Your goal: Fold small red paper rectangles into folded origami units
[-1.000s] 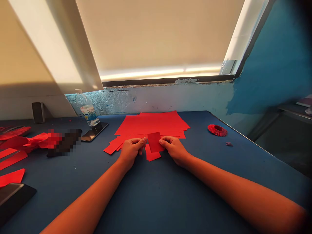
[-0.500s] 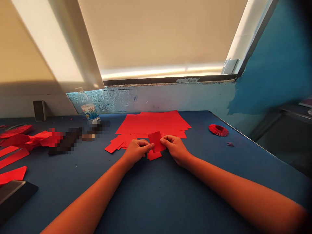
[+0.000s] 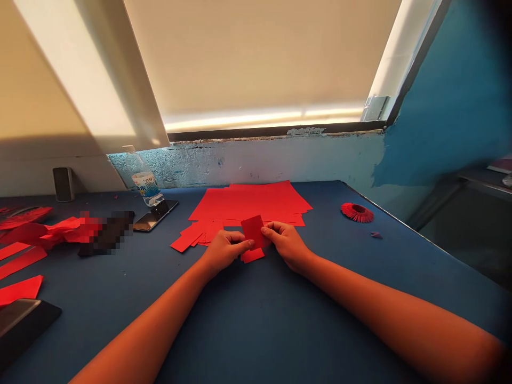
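Observation:
Between both hands a small red paper piece [image 3: 253, 230] is held up above the table, tilted toward me. My left hand [image 3: 224, 249] pinches its lower left edge between thumb and fingers. On the other side my right hand [image 3: 287, 244] grips its right edge with thumb and forefinger. Just below it lies another small red piece [image 3: 253, 256]. Several cut red pieces [image 3: 192, 234] are spread to the left of my left hand. Behind them rests a stack of large red sheets [image 3: 252, 201].
A fringed red paper ring [image 3: 357, 212] and a small folded scrap [image 3: 376, 234] lie on the right of the blue table [image 3: 264, 330]. At left are a plastic bottle [image 3: 146, 181], a phone [image 3: 156, 215], red strips [image 3: 22, 261] and a dark object [image 3: 38, 325].
Both hands keep their hold on the small red paper piece, which has barely moved. The whole view has shifted very slightly.

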A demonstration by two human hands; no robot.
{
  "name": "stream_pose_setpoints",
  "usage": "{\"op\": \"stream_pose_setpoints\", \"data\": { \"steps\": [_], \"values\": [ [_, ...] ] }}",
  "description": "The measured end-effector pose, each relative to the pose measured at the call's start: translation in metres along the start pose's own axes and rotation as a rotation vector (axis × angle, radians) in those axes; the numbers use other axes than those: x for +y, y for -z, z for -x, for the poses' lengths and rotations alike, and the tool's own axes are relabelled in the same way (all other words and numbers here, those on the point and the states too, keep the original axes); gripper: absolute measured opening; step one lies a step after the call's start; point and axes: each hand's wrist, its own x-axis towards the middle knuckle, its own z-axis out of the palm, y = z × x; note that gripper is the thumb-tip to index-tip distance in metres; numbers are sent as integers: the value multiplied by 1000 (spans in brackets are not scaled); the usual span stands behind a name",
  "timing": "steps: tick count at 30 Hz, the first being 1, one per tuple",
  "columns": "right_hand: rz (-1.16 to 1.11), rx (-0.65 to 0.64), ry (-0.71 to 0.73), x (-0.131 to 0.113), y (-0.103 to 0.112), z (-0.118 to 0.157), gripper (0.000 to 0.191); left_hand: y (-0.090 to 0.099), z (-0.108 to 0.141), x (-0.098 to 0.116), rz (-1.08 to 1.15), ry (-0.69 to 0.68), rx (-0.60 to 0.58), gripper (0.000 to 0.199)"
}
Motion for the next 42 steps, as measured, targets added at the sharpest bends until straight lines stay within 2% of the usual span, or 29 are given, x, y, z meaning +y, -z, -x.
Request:
{"op": "stream_pose_setpoints", "data": {
  "steps": [4, 10, 15, 19, 24, 32, 36, 38, 42],
  "values": [
    [-44, 37, -16, 2, -1, -1, 23, 1, -1, -1, 6, 38, -21, 31],
    [-132, 179, -35, 8, 6, -8, 24, 2, -1, -5, -42, 59, -4, 30],
    [-91, 113, -23, 7, 3, -6, 23, 0, -2, -3, 53, 64, 115, 37],
    [9, 24, 25, 1, 0, 0, 23, 0, -1, -4, -49, 28, 25, 41],
    [34, 56, 37, -2, -2, 2, 25, 1, -1, -8, -43, 25, -36, 39],
    [-61, 164, -6, 6, 4, -7, 28, 1, -1, -4, 78, 80, 40, 38],
    [-53, 81, -10, 5, 4, -5, 27, 0, -1, -2, 221, 54, 156, 40],
    [-58, 24, -15, 2, 3, -2, 25, 0, -2, -3, 267, 36, 147, 42],
    [-78, -68, -23, -3, 3, 1, 21, 1, -3, -5, 274, 21, 135, 68]
  ]
}}
